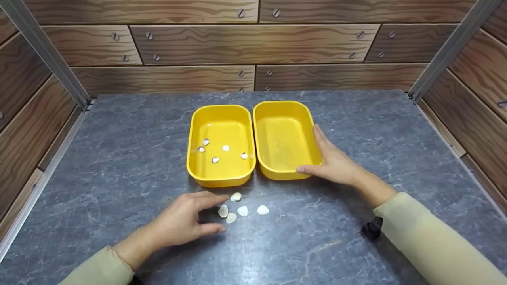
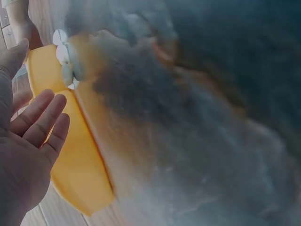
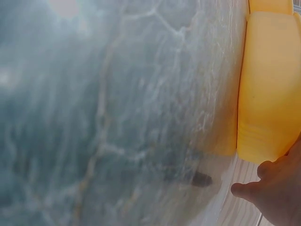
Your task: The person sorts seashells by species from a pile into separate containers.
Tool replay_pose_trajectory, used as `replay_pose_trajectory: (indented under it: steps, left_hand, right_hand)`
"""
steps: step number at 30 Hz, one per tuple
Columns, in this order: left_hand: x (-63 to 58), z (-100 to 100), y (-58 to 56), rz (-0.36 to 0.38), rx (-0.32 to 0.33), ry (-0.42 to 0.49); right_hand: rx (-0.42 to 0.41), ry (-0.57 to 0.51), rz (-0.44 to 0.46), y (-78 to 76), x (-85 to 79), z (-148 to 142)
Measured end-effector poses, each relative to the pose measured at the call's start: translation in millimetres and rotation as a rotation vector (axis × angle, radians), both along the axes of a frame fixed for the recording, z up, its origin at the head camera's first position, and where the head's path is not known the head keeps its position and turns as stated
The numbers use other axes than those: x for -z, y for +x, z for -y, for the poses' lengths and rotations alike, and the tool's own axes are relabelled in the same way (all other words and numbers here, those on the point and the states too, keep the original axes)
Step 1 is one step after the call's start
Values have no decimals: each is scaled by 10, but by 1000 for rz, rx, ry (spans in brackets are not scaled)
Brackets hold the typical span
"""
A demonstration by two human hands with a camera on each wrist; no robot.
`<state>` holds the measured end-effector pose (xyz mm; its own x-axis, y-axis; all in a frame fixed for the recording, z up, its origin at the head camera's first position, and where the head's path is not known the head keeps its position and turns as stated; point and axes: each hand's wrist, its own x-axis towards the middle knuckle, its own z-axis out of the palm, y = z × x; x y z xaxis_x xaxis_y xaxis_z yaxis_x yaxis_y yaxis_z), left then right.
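Observation:
Several small white seashells lie loose on the table in front of two yellow boxes. My left hand is just left of these shells, thumb and forefinger spread apart, the forefinger tip beside the farthest one. In the left wrist view, the left hand's fingers are extended with nothing held. Inside the left yellow box are several scattered shells, some with dark markings. The right yellow box holds no visible objects. My right hand rests against its near right corner, thumb at the front rim, fairly straight fingers along the right side.
The boxes stand side by side on a grey marbled table. Wood-patterned panels rise behind and at both sides, with metal posts at the back corners. A dark object hangs by the right sleeve.

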<state>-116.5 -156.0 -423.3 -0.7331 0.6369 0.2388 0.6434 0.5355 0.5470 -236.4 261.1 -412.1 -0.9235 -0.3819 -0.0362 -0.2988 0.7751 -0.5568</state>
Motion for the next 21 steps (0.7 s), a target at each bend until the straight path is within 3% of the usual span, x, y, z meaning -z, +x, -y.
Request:
replay_pose_trajectory:
  steps: [11,21]
  left_hand:
    - [107,10,-124,139,-26,41]
    - [130,-33,-175,132,-21,8]
  right_hand:
    - [0,-6,-13,-11,12,-13]
    - [2,-17,-8,3,6,-7]
